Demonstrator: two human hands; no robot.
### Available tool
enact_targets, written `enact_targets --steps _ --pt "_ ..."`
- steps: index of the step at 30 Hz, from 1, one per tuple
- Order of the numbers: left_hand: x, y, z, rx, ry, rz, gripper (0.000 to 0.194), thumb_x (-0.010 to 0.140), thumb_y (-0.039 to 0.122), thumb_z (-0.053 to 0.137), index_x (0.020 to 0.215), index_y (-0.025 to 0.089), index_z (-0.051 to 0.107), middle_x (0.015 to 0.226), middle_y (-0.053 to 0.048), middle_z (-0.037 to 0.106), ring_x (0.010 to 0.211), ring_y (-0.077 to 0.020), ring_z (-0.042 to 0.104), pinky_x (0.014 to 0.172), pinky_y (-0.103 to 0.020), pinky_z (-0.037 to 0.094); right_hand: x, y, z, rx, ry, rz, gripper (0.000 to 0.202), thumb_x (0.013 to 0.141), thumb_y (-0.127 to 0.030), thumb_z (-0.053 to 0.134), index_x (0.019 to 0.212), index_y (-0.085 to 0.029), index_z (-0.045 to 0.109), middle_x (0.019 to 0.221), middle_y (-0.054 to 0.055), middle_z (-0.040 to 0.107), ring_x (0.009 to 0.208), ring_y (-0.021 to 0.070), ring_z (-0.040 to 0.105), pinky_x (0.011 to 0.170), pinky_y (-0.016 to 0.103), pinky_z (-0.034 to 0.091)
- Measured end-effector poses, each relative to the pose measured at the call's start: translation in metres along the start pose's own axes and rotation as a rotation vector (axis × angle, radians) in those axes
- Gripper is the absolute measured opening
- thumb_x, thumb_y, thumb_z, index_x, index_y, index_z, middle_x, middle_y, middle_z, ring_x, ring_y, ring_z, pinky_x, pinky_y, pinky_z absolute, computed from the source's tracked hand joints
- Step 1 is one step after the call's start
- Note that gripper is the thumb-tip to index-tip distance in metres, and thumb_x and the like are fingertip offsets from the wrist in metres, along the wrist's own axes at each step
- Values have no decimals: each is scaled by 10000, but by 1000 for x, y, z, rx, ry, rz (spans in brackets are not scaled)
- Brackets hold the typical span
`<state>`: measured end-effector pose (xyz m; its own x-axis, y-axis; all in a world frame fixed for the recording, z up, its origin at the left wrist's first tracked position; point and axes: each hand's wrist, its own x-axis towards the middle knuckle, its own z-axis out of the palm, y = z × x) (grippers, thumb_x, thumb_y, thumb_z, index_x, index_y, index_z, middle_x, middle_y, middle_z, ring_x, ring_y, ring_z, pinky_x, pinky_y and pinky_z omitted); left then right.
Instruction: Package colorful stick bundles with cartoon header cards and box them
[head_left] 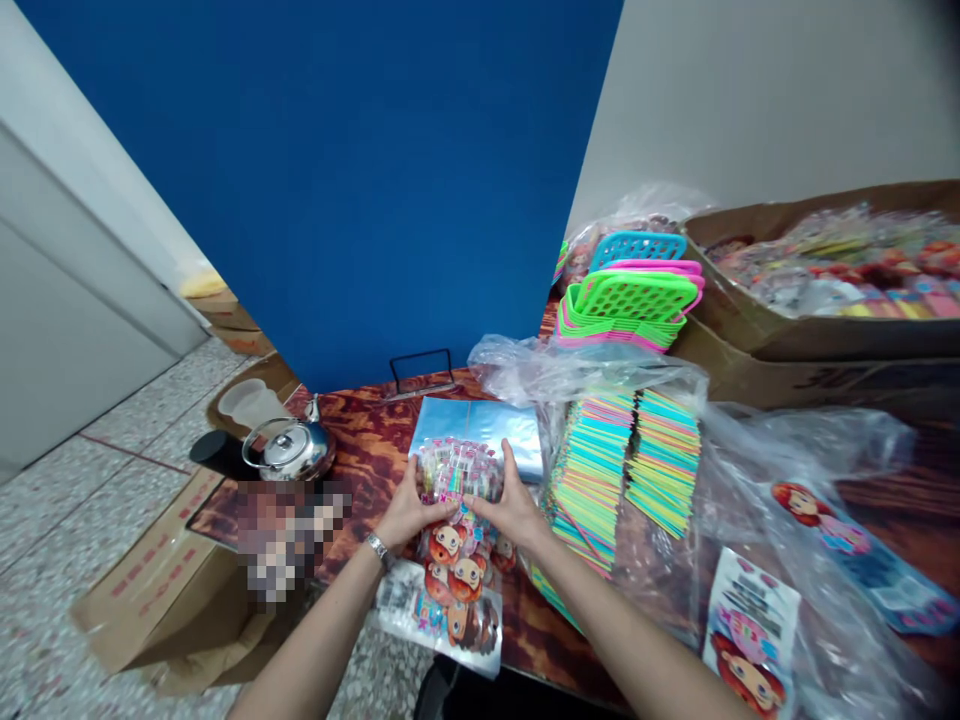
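Pkt bundle (459,570), glossy w/ cartoon print, btwn L hand (411,512) & R hand (517,508).
Several slim plastic pkts stacked together, edges slightly fanned; tops see-thru w/ pink-&-white print & small multicol. contents, lower parts w/ big-eyed, red-haired cartoon heads, approx. overlapping in a cluster. Bundle's upper end rests over the near part of the shiny blue sheets (480,425), lower end pointing twd the wearer, nr the front edge of the dark-red wood-grain tbl (360,440). At the bottom, silvery pkt material w/ blurry b/w print sticks out to the L; no. of pkts unclear.
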<state>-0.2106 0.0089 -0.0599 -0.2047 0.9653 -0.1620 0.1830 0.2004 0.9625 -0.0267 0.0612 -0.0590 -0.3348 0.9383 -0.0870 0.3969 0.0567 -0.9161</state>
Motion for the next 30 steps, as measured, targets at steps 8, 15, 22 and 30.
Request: enact_targets --steps 8,15,22,30 --pt "-2 19 -2 -330 -157 -105 682 538 314 820 1096 140 470 1093 -146 622 991 -250 615 897 -398 469 1 -2 4 208 -57 4 1187 649 -463 701 1413 -197 -167 1335 172 451 1198 250 471 965 438 378" --pt "1 39 -12 -344 -309 -48 784 501 234 845 1183 156 467 1062 -93 644 998 -259 602 906 -403 452 4 -20 -5 276 -172 -157 1183 670 -361 714 1404 -193 -198 1240 121 550 1091 218 556 978 425 373" --pt "-4 32 -18 -40 -264 135 874 481 278 847 1254 170 454 1196 -117 568 1135 -315 504 1005 -451 363 -6 -17 -9 83 -185 -246 1086 686 -321 682 1435 -182 -92 1345 141 445 1194 253 476 993 396 365" --pt "-20 14 -21 165 -238 397 1067 606 273 782 1414 273 86 1299 -112 422 1176 -290 459 1012 -459 355 -13 -3 -4 -25 -206 -523 1085 707 -318 683 1426 -223 -125 1303 119 485 1183 247 482 982 421 385"
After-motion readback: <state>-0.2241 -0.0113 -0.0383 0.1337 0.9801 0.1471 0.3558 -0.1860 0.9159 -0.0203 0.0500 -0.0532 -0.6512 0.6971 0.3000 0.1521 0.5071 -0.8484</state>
